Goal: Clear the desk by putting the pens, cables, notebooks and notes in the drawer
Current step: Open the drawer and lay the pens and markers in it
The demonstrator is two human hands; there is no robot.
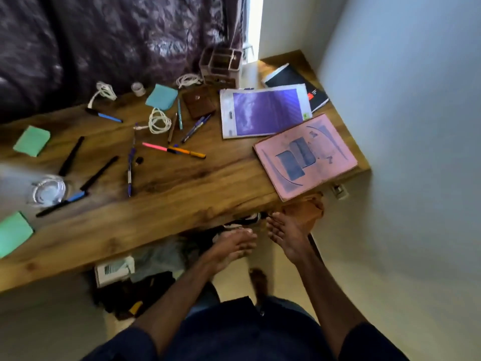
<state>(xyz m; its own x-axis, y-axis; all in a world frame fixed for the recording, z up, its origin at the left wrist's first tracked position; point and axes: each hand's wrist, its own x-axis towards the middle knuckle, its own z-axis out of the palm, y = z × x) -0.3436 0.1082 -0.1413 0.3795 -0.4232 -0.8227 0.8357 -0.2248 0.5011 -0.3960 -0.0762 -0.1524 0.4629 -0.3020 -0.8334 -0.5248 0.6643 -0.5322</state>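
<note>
Three notebooks (265, 110), four white cables (158, 122) and three note pads (31, 140) are counted on the desk (182, 183); the left hand (231, 247) and right hand (287, 237) are held apart, straight-fingered, empty.

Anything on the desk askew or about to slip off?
The pink notebook lies skewed at the right end of the desk, its near corner overhanging the front edge, just above the right hand. Pens and cables are scattered at all angles. Nothing looks spilled or damaged.

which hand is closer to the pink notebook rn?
Right. The right hand is just below the overhanging corner of the pink notebook; the left hand is lower and further left.
</note>
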